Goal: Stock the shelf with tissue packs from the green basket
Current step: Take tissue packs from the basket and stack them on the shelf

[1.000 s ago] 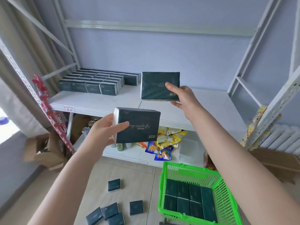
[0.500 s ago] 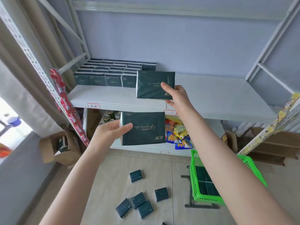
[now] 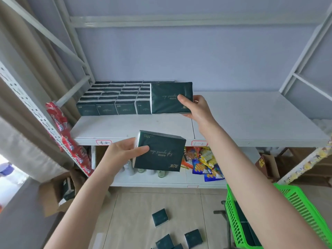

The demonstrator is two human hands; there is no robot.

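Observation:
My right hand (image 3: 196, 109) grips a dark green tissue pack (image 3: 168, 97) upright over the white shelf (image 3: 242, 119), right beside the block of stocked packs (image 3: 115, 97) at the shelf's back left. My left hand (image 3: 122, 155) holds a second dark green tissue pack (image 3: 159, 151) lower down, in front of the shelf's front edge. The green basket (image 3: 298, 209) stands at the lower right, partly hidden by my right forearm, with dark packs inside.
Several loose tissue packs (image 3: 159, 217) lie on the floor below. The lower shelf holds snack bags (image 3: 206, 164) and small bottles. A red snack strip (image 3: 68, 141) hangs on the left upright. An open cardboard box (image 3: 57, 193) sits on the floor at left.
My right hand has carried its pack left and further in, up against the stocked block. My left hand's pack has tilted slightly. The view has shifted right, so the basket sits nearer the corner.

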